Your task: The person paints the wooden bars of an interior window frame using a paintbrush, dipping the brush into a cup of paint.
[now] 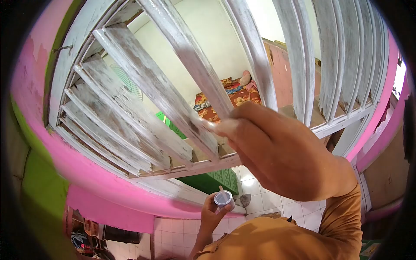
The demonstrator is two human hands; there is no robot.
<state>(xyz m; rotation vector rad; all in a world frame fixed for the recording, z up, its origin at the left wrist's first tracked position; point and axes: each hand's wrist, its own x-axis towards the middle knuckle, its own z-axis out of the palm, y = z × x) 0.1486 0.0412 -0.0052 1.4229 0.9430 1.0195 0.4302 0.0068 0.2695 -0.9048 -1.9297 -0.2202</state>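
Pink wall (108, 201) borders whitish slats (186, 50). Nearer, the left hand (211, 215) holds a tub (230, 205); the right hand (277, 151) is by the slats, its grip I cannot tell.

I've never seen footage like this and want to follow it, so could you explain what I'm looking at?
There is no machine here: it is one picture, from a camera on a person's head, looking forward and down at their bare hands. Instead of a tabletop, a row of slats with patchy whitish surfaces fills the view; a bed shows through the gaps. The left hand, lower down, holds a small tub with a stick poking out. The right hand is raised by the slats; blur hides whether it holds anything.
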